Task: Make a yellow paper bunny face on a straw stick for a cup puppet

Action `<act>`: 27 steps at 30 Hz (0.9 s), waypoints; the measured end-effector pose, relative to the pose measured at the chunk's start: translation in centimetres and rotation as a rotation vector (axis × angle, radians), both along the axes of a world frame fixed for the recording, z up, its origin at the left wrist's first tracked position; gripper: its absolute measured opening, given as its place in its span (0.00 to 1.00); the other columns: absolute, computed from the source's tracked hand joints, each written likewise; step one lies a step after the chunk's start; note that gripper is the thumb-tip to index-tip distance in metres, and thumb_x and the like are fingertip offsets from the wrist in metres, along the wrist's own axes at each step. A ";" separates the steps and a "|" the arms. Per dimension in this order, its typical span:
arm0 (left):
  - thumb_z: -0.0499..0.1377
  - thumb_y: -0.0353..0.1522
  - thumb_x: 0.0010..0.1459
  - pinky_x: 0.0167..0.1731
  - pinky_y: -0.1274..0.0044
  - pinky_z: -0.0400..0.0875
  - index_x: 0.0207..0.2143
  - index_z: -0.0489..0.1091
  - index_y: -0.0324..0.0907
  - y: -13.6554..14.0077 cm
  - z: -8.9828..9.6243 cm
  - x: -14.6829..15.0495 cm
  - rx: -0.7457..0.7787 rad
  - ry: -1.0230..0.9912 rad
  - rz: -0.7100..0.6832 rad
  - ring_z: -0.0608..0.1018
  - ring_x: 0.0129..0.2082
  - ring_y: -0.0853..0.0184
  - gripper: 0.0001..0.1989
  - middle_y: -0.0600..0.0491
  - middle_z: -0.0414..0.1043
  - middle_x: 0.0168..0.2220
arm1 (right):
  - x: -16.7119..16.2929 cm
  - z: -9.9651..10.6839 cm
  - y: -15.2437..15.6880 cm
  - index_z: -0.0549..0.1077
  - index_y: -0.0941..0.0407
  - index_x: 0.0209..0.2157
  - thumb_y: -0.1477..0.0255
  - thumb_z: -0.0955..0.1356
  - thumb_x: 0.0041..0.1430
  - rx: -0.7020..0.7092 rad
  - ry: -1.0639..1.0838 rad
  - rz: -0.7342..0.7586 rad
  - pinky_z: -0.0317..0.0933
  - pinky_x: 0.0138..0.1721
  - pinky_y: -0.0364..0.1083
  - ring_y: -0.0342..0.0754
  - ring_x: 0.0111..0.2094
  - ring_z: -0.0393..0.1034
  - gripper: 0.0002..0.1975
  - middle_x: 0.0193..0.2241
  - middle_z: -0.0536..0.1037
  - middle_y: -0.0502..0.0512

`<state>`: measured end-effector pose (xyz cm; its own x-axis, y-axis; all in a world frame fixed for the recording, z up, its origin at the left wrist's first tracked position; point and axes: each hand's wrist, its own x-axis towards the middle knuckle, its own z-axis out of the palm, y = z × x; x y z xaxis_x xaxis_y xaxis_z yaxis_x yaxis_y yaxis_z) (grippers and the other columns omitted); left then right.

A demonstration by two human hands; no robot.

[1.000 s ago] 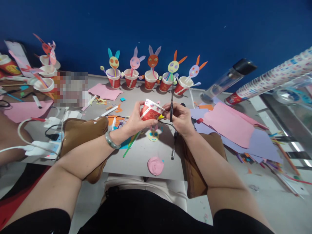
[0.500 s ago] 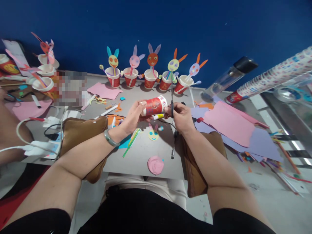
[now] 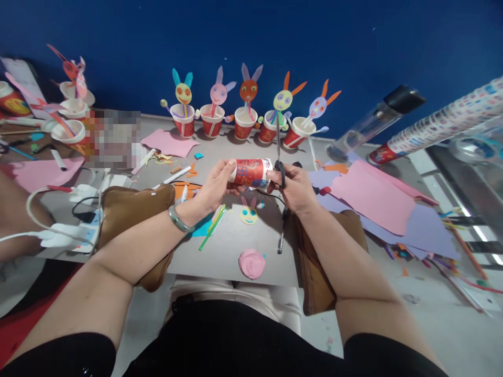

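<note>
A red and white paper cup (image 3: 251, 173) lies sideways in the air between my hands. My left hand (image 3: 220, 183) is closed round its left end, thumb on top. My right hand (image 3: 296, 188) grips scissors (image 3: 280, 167) by their black handles, blades pointing up and away, and its fingertips touch the cup's right end. Below the cup, a yellow paper rabbit face (image 3: 249, 214) with pink ears lies on the table. Green and yellow straws (image 3: 212, 228) rest left of it. Nearer my body sits a pink round piece (image 3: 252, 263). A pen (image 3: 280, 241) lies to the right.
Several red cups with paper rabbits (image 3: 245, 124) stand along the blue wall. Pink paper (image 3: 373, 196) and purple sheets lie right, near a leaning stack of cups (image 3: 444, 120). Brown cushions (image 3: 137, 209) flank my arms. A power strip (image 3: 84, 235) and another person's arm (image 3: 23, 220) are left.
The cup has turned in my hands, showing a blue printed pattern now. The scissors and my right hand have shifted slightly right, and the view has moved a little.
</note>
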<state>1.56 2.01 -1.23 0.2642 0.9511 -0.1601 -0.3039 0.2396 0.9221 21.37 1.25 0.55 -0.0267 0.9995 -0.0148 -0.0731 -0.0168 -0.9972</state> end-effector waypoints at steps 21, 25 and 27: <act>0.73 0.36 0.46 0.40 0.70 0.75 0.48 0.69 0.46 -0.2 -0.2 0.1 0.241 -0.075 -0.022 0.77 0.42 0.63 0.27 0.49 0.75 0.45 | 0.3 0.6 0.2 0.72 0.57 0.21 0.63 0.81 0.36 -0.270 0.161 0.123 0.66 0.20 0.42 0.43 0.19 0.71 0.19 0.17 0.73 0.48; 0.73 0.40 0.47 0.43 0.70 0.74 0.48 0.66 0.45 -0.3 0.0 0.3 0.216 -0.136 -0.010 0.78 0.48 0.60 0.28 0.48 0.74 0.48 | 0.3 0.4 0.1 0.73 0.57 0.21 0.63 0.81 0.38 -0.277 0.141 0.163 0.66 0.20 0.42 0.43 0.19 0.71 0.18 0.17 0.74 0.49; 0.72 0.42 0.48 0.43 0.69 0.75 0.48 0.65 0.45 -0.3 0.2 0.2 0.182 -0.145 -0.019 0.79 0.47 0.59 0.28 0.47 0.75 0.48 | 0.2 0.4 0.0 0.75 0.58 0.23 0.61 0.81 0.39 -0.290 0.103 0.192 0.66 0.20 0.42 0.43 0.19 0.71 0.18 0.20 0.77 0.51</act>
